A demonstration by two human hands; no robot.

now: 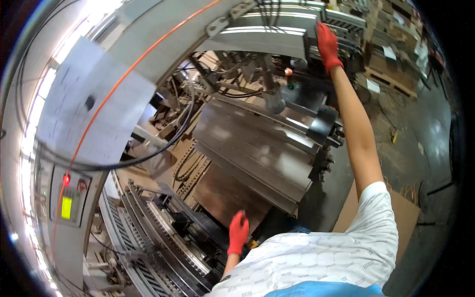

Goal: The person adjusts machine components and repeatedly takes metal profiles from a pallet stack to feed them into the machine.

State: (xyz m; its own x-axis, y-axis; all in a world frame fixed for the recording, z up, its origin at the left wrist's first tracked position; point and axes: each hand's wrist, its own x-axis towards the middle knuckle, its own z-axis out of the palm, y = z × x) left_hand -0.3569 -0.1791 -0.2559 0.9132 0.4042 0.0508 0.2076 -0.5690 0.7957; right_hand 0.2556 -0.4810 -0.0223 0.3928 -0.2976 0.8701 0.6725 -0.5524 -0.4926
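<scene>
Both my hands wear red gloves, and they are spread far apart. My left hand point(238, 233) is low in front of me, beside the near edge of a brown flat metal plate point(228, 190). Its fingers point away from me, stretched out, with no object visible in them. At the far right my right arm reaches up, with my right hand point(327, 47) against the end of a grey metal beam point(264, 42). The fingers there look extended along the beam's end; their inner side is hidden. Between the hands lies a wide, ridged metal machine bed point(252, 143).
A control panel point(69, 198) with a lit yellow-green screen and red light stands left. A white sheet point(96, 106), an orange cord point(121, 86) and a black hose point(163, 148) are above it. A curved rail assembly point(163, 237) fills the lower left. Flattened cardboard point(391, 213) lies right.
</scene>
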